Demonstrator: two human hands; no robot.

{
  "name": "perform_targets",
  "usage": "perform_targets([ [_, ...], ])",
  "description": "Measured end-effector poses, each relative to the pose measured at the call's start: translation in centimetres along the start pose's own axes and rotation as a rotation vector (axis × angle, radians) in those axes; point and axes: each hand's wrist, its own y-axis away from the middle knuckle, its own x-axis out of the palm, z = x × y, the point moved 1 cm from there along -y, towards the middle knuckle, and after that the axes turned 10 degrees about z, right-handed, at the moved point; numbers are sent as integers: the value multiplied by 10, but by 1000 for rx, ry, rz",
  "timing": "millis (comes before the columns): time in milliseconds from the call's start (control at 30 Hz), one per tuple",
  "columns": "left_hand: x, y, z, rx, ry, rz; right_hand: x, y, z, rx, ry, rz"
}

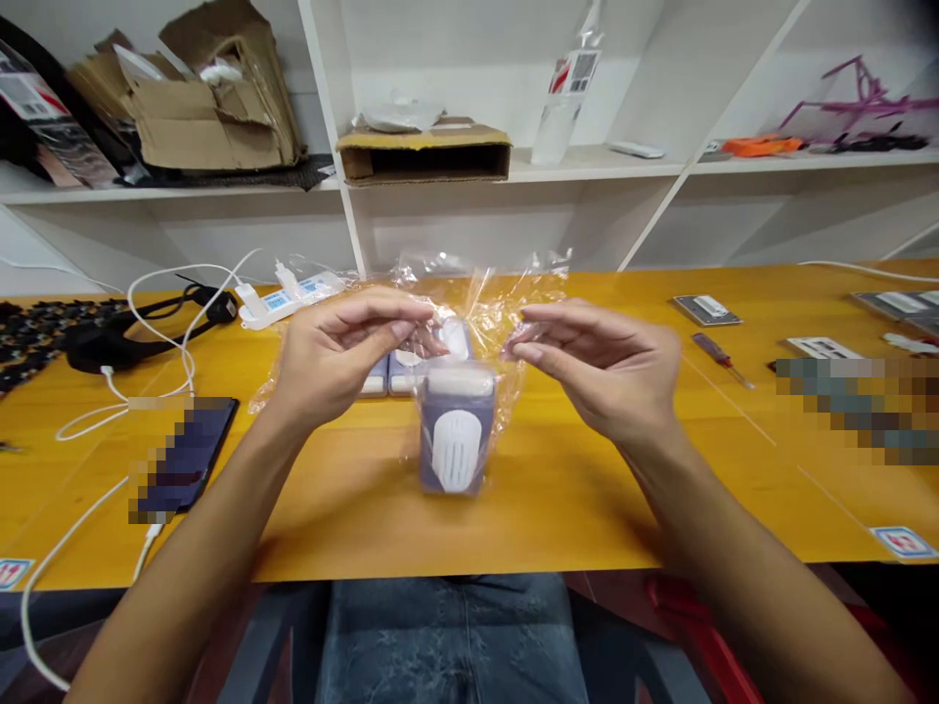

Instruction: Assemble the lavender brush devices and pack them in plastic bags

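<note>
Both left hand [337,350] and right hand [612,364] pinch clear bag [506,291]; purple box [456,430] sits between and below them, apparently inside bag, over counter [344,518]. Even, light tension on both sides likely keeps box steady.

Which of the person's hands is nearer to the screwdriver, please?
The right hand, just left of the screwdriver; the left hand is farther away, on the other side of the front purple box.

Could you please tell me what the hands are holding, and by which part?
A clear plastic bag, held by its upper part in the left hand and right hand.
</note>
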Motion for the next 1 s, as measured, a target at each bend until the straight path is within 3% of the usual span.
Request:
perform_targets([
  [100,-4,-1,-21,66,-85,-11,3,-7,18,-132,112,-31],
  [167,-5,5,-25,61,-154,-30,7,-3,20,-135,159,-48],
  [367,-2,35,-15,-141,-93,-25,16,26,11,103,48,-47],
  [500,-8,47,-16,-236,-64,109,14,32,13,235,-8,1],
  [567,-12,50,-19,-214,-192,201,11,31,13,249,43,29],
  [667,-15,50,-23,-116,-481,279,9,27,13,135,183,116],
  [800,-13,44,-23,34,-707,258,11,24,13,-45,370,182],
  [900,-11,39,-19,139,-724,219,14,24,13,-86,410,226],
  [1000,-9,36,-13,124,-635,218,16,27,14,-58,380,303],
])
